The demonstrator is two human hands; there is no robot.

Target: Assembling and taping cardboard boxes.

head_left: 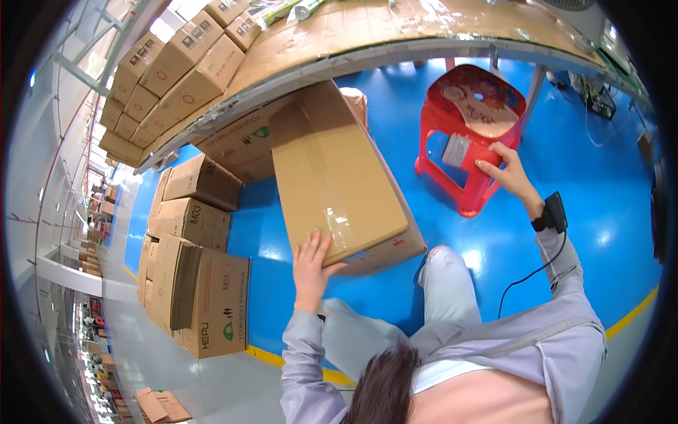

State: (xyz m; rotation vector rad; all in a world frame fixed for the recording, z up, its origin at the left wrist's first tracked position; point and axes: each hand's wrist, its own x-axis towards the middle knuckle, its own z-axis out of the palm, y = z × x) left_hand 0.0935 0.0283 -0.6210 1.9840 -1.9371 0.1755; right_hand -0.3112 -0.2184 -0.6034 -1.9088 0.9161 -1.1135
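Note:
A large brown cardboard box [339, 177], its top flaps folded down and a strip of clear tape along it, stands in front of me. My left hand [311, 265] rests on its near left corner, fingers spread over the top. To the right, my right hand [503, 169] is in front of a red plastic stool [466, 187] with a patterned seat. Its thumb and fingers are bent in a pinch. Just past the fingertips is a small pale grey rectangular piece [457, 150]; red behind and around it makes the held thing hard to tell from the stool.
A workbench [311, 32] with a cardboard-covered top runs across the far side, piled with cartons [180, 74] at left. More cartons [219, 304] stand on the floor to my left. A black cable [526, 275] hangs from a device on my right wrist.

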